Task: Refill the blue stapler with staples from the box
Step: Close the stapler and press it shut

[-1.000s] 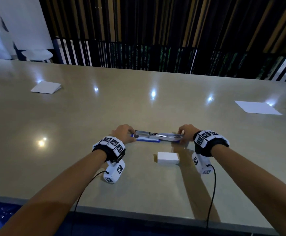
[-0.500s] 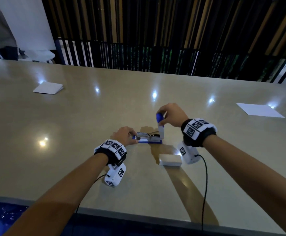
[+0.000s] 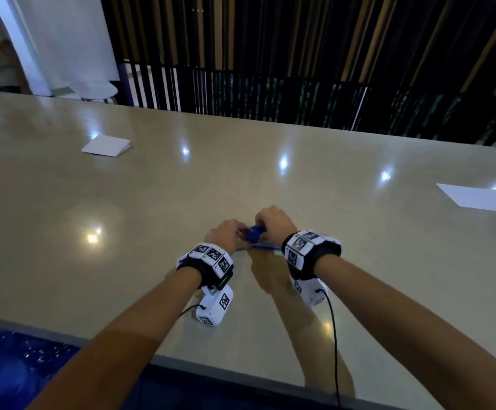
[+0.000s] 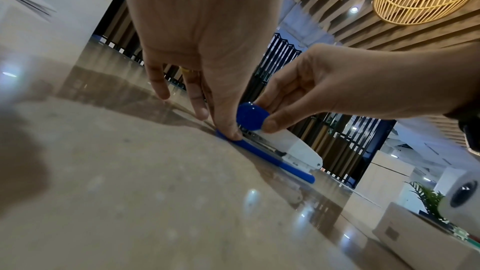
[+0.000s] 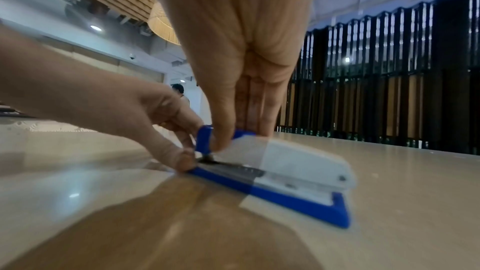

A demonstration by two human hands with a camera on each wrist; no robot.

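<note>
The blue stapler [image 5: 272, 174] lies on the beige table [image 3: 122, 247] at the centre of the head view, between the two wrists, and its white top arm has swung down: a second ago it lay folded out flat to the right, half a second ago it stood upright under the right hand, and now it sits low over the blue base with only a narrow wedge of dark metal magazine showing at the front. The right hand [image 3: 274, 221] pinches the blue front cap of that arm, thumb on the near side and fingers on the far side, as the right wrist view shows in mid-frame. The left hand [image 3: 226, 233] has its thumb and a fingertip curled down onto the front tip of the blue base, pressing it to the table; its other fingers [image 4: 158, 85] hang straight and apart, clear of the stapler. In the lower right of the left wrist view the staple box [image 4: 405, 239] stands on the table, well apart from the stapler. Judging from this, the closing step is nearly done. Whether staples sit in the magazine cannot be told, and a misaligned strip could jam the final push.
</note>
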